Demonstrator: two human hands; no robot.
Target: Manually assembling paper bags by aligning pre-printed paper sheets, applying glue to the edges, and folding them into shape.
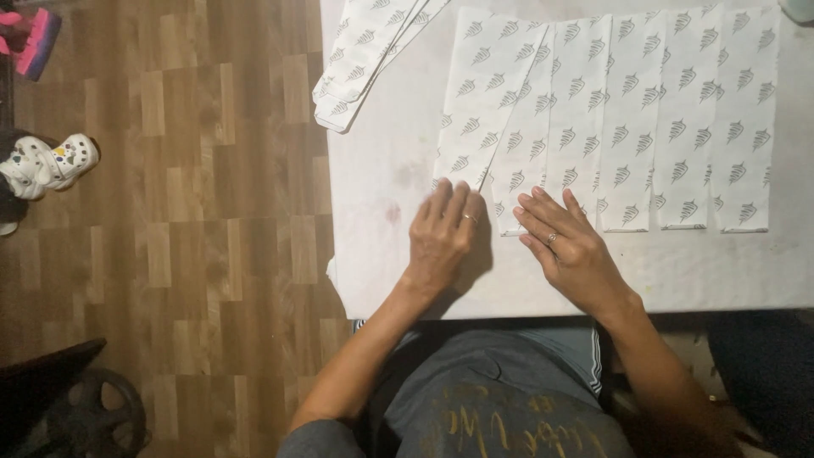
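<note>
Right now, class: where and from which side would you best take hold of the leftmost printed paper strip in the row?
Probably the leftmost printed strip by its near short end, beside the left hand. It lies flat and tilted, overlapping its neighbour, so pinch its free left corner from the table's left side.

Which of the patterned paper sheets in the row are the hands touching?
The two leftmost sheets: the left hand touches the tilted end sheet, the right hand the second sheet. The other sheets lie untouched.
</note>
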